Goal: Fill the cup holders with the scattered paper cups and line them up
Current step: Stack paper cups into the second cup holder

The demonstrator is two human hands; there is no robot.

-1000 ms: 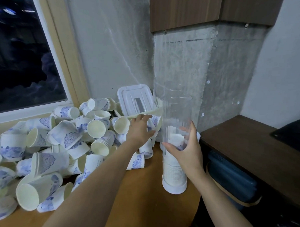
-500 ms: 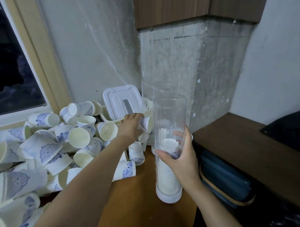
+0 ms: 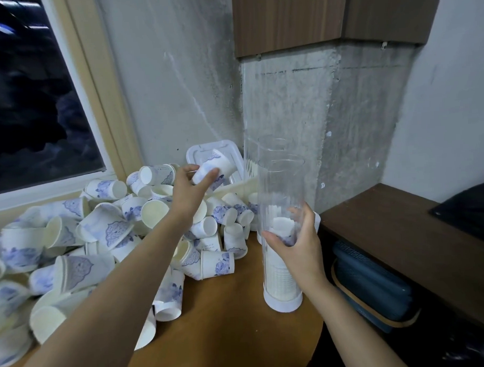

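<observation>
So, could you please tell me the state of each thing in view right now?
Scattered cups: heaped, mostly on their sides.
Paper cup: tilted, held above that heap.
Left hand: pinches the Paper cup.
Cup holder: upright, partly filled.
Right hand: grips the Cup holder.

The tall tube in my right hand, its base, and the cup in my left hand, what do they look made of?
The tube looks like clear rigid plastic, glossy: the stacked cups inside show through it. Its base is opaque white, likely matte plastic. The cup seems paper: matte white with blue print.
</observation>
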